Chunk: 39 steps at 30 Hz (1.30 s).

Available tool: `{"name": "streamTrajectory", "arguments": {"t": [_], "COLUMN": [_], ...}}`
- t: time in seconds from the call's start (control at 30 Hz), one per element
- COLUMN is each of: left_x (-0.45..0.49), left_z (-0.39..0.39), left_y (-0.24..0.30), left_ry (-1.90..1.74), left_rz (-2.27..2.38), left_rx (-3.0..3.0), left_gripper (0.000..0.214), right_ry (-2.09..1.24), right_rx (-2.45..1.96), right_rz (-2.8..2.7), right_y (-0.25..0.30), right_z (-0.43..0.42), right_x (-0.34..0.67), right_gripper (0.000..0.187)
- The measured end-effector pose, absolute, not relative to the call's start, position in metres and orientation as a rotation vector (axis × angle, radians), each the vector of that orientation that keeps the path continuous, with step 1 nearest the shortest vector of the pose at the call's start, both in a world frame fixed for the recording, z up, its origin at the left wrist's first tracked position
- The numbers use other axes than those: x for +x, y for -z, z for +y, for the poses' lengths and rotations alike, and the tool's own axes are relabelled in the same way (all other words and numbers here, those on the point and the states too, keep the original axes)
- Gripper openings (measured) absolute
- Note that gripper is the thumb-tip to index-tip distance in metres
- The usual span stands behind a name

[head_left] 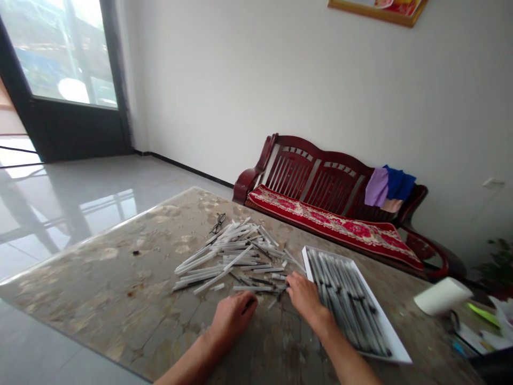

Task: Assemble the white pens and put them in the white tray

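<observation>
Risk: loose clear plastic pen barrels (236, 255) may be scattered if swept by a wrist; packed rows (347, 302) may be disturbed if the white tray (396, 342) is nudged.
Barrels, place: heaped just left of the tray on the stone tabletop (120, 289).
Left hand (231, 319): palm down, left of the tray, fingers curled; a small dark item (249, 305) appears held, though the hold is unclear.
Right hand (305, 297): palm down, just beside the tray, fingers half closed at the heap's edge; whether anything is held cannot be told.

We are resting our curled left hand (232, 319) well left of the white tray (387, 321), our right hand (305, 297) just beside it, fingers pointing down.
</observation>
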<state>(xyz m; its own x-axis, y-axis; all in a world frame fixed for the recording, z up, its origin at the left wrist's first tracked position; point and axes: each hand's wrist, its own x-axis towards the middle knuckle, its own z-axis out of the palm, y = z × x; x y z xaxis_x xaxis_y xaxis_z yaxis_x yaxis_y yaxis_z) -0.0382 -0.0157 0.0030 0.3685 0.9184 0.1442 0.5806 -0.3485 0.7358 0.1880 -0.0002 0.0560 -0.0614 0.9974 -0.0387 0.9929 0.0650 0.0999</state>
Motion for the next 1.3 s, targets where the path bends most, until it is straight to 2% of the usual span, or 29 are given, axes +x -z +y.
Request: {"name": "streamTrajectory", "arguments": {"t": [0.1,0.33,0.53,0.67,0.77,0.87,0.97,1.03,1.1,1.17,1.2,1.3], "left_x": [-0.038,-0.035,-0.035,-0.04,-0.046,-0.05,-0.051,-0.051,-0.051,-0.052,-0.052,-0.051], "left_z": [-0.018,-0.019,-0.012,-0.011,-0.012,-0.012,-0.009,-0.007,-0.004,-0.002,-0.001,0.002], "left_y": [-0.003,-0.003,0.002,0.005,0.006,0.006,0.004,0.002,-0.001,-0.001,0.0,0.004], "left_ry": [-0.692,-0.686,-1.027,-1.377,-1.476,-1.45,-1.458,-1.508,-1.552,-1.573,-1.577,-1.571], "left_rz": [1.235,1.241,1.277,1.324,1.335,1.314,1.299,1.327,1.344,1.321,1.3,1.271], "left_rx": [2.129,2.146,1.808,1.768,1.988,2.212,2.196,2.031,1.838,1.685,1.621,1.405], "left_gripper": [0.018,0.019,0.016,0.013,0.023,0.028,0.027,0.023,0.018,0.014,0.014,0.021], "right_ry": [-0.148,0.077,0.284,0.668,1.038,1.524,1.943,1.812,1.161,0.431,0.213,0.048], "right_rx": [2.149,2.04,2.315,2.503,2.507,2.336,2.087,2.165,2.36,2.289,2.19,1.976], "right_rz": [2.206,2.514,2.589,2.499,2.416,2.362,2.301,2.402,2.551,2.534,2.488,2.421], "right_y": [-0.059,-0.05,-0.043,-0.044,-0.046,-0.051,-0.059,-0.063,-0.064,-0.063,-0.062,-0.057], "right_z": [0.001,-0.001,-0.009,-0.022,-0.032,-0.038,-0.03,-0.015,0.004,0.021,0.028,0.038], "right_x": [0.18,0.144,0.139,0.126,0.115,0.109,0.113,0.118,0.121,0.121,0.12,0.113], "right_gripper": [0.023,0.013,0.01,0.009,0.013,0.026,0.046,0.051,0.037,0.02,0.016,0.019]}}
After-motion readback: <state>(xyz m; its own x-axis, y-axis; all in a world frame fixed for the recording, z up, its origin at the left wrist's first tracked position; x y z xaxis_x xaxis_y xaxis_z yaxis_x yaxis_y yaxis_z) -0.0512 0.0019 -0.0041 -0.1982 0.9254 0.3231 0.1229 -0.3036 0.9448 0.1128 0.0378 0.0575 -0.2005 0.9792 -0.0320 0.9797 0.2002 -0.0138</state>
